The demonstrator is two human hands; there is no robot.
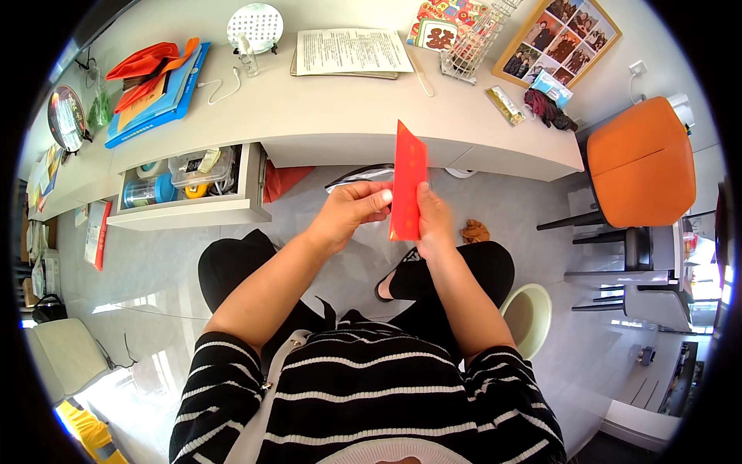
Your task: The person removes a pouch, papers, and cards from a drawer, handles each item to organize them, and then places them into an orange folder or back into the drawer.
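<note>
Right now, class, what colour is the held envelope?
The envelope is red, clearest in the head view.

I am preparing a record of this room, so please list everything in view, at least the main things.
envelope: 1, red, centre
desk: 1, pale, ahead
drawer: 1, pale, open at desk's left
round container: 1, clear and blue, in drawer
folder: 1, blue, desk's left
plate: 1, white, desk's back
papers: 1 stack, white, desk's back
wire rack: 1, silver, desk's right
photo frame: 1, wood-coloured, desk's right
orange chair: 1, orange, far right
bin: 1, cream, lower right
shirt: 1, black-and-white striped, bottom
left grip: 1, bare, at envelope's left edge
right grip: 1, bare, holding envelope
</note>
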